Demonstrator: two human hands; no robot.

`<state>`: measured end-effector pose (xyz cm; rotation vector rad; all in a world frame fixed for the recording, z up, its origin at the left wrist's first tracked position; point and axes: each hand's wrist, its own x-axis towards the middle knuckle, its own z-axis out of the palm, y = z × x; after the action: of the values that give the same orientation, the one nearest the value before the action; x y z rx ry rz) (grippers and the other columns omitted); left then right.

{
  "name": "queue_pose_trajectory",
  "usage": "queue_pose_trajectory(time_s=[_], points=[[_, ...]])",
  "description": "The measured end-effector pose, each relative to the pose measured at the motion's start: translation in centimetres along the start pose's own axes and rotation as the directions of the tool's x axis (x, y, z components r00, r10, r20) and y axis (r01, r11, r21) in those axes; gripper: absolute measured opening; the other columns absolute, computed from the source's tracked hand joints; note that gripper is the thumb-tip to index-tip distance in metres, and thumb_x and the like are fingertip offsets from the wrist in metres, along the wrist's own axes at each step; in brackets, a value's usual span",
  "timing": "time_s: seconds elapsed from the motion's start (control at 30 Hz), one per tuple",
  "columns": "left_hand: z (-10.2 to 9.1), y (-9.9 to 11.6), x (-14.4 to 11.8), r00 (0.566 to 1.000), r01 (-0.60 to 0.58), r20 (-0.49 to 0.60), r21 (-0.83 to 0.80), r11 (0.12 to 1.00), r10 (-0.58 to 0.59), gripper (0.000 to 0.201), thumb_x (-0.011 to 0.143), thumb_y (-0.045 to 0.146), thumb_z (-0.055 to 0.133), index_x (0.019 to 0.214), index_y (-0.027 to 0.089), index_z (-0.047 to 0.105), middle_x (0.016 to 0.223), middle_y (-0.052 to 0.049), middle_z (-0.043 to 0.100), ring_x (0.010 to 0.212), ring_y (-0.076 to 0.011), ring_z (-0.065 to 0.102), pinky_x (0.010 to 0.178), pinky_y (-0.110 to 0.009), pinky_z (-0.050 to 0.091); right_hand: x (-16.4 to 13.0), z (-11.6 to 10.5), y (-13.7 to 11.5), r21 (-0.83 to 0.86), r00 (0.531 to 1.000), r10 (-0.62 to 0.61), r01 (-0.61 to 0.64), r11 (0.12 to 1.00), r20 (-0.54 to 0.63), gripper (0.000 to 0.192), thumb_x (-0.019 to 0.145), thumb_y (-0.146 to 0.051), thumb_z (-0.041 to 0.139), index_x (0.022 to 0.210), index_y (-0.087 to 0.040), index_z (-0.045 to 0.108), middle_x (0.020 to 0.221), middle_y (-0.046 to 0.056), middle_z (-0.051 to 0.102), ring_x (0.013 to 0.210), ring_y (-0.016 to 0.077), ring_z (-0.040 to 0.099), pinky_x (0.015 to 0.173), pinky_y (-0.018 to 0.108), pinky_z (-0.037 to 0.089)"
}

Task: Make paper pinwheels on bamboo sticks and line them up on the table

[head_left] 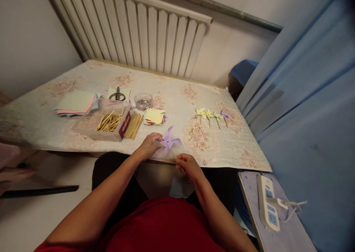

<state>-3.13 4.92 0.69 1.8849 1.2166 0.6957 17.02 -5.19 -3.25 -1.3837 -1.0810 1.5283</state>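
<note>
Between my hands, at the table's front edge, is a purple paper pinwheel (168, 141) with a shiny pin at its centre. My left hand (151, 145) is closed at the pinwheel's left side, fingers on a blade. Below the paper, my right hand (189, 166) pinches the thin wooden stick (173, 155). Just beyond lies a stack of small paper squares (154, 116), yellow on top. Left of it are a row of loose sticks (134, 125) and a clear plastic box (107, 135) with more sticks inside. A clear round dish (143, 101) holds small shiny pieces.
Several finished pinwheels (209, 114), yellow, green and purple, lie on the right of the flowered tablecloth. Black-handled scissors (117, 95) and larger coloured paper sheets (75, 102) are at the left. A power strip (268, 203) sits lower right, beside a blue curtain (302, 119).
</note>
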Motion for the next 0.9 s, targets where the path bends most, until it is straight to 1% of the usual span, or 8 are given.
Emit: queue_pose_trajectory(time_s=[0.13,0.23,0.33,0.43,0.53,0.63,0.77,0.9], points=[[0.1,-0.3,0.0,1.0,0.008,-0.001,0.012,1.0,-0.008,0.011,0.063,0.02,0.065,0.073,0.019,0.066,0.123,-0.009,0.062,0.117,-0.0264,0.054,0.105,-0.042,0.037,-0.1,0.0,-0.3,0.0,1.0,-0.003,0.003,1.0,-0.004,0.024,0.07,-0.039,0.068,0.068,-0.018,0.057,0.054,-0.004,0.059,0.039,0.0054,0.037,0.041,0.02,0.023],[0.3,-0.6,0.1,1.0,0.007,-0.002,0.024,1.0,-0.007,0.014,0.06,0.02,0.069,0.074,0.02,0.067,0.127,-0.008,0.062,0.12,-0.0278,0.053,0.107,-0.043,0.036,-0.1,0.1,-0.4,0.006,1.0,0.006,-0.006,1.0,-0.008,0.024,0.07,-0.039,0.068,0.068,-0.018,0.057,0.054,-0.004,0.059,0.038,0.0055,0.037,0.04,0.02,0.023],[0.5,-0.8,0.2,1.0,0.01,-0.013,0.036,0.999,-0.009,0.013,0.058,0.018,0.07,0.071,0.019,0.066,0.127,-0.01,0.063,0.121,-0.028,0.053,0.108,-0.043,0.035,-0.1,0.1,-0.3,0.012,1.0,0.008,-0.008,1.0,-0.006,0.023,0.069,-0.039,0.068,0.068,-0.018,0.057,0.054,-0.004,0.059,0.038,0.0054,0.036,0.04,0.021,0.023],[0.6,-0.7,0.4,1.0,0.008,-0.021,0.038,0.999,-0.007,0.012,0.058,0.017,0.07,0.068,0.019,0.064,0.124,-0.009,0.064,0.121,-0.0275,0.053,0.108,-0.042,0.035,0.0,0.1,-0.1,0.027,1.0,0.01,-0.01,1.0,-0.007,0.022,0.069,-0.038,0.068,0.068,-0.018,0.057,0.054,-0.004,0.059,0.038,0.0054,0.035,0.04,0.021,0.023],[0.7,-0.4,0.6,1.0,-0.003,-0.005,0.03,1.0,0.003,0.011,0.057,0.017,0.068,0.065,0.02,0.061,0.12,-0.008,0.066,0.117,-0.0267,0.055,0.106,-0.041,0.036,0.0,0.1,0.0,0.034,1.0,0.008,-0.008,0.999,-0.006,0.022,0.069,-0.037,0.069,0.068,-0.018,0.057,0.053,-0.004,0.059,0.037,0.0052,0.036,0.039,0.021,0.023],[0.6,-0.1,0.6,1.0,-0.007,0.02,0.028,1.0,0.006,0.012,0.056,0.017,0.067,0.061,0.019,0.057,0.115,-0.006,0.067,0.11,-0.025,0.057,0.102,-0.039,0.038,0.0,0.1,0.0,0.031,1.0,0.013,-0.012,0.999,-0.007,0.023,0.069,-0.038,0.069,0.067,-0.018,0.057,0.053,-0.004,0.058,0.037,0.005,0.035,0.039,0.021,0.022],[0.6,0.2,0.6,0.998,-0.01,0.061,0.015,1.0,0.009,0.013,0.056,0.019,0.064,0.059,0.02,0.051,0.099,-0.002,0.069,0.095,-0.0209,0.058,0.093,-0.034,0.043,0.0,0.1,0.0,0.022,1.0,0.014,-0.014,1.0,-0.013,0.025,0.069,-0.04,0.069,0.068,-0.018,0.057,0.054,-0.004,0.058,0.038,0.005,0.035,0.039,0.021,0.023],[0.6,0.2,0.4,0.997,-0.026,0.066,-0.015,1.0,0.027,0.011,0.058,0.022,0.062,0.06,0.02,0.052,0.091,-0.001,0.067,0.089,-0.0194,0.057,0.087,-0.031,0.044,0.0,0.0,0.0,0.024,1.0,0.02,-0.02,1.0,-0.006,0.025,0.069,-0.04,0.069,0.068,-0.018,0.058,0.054,-0.004,0.058,0.038,0.0052,0.035,0.039,0.021,0.023]])
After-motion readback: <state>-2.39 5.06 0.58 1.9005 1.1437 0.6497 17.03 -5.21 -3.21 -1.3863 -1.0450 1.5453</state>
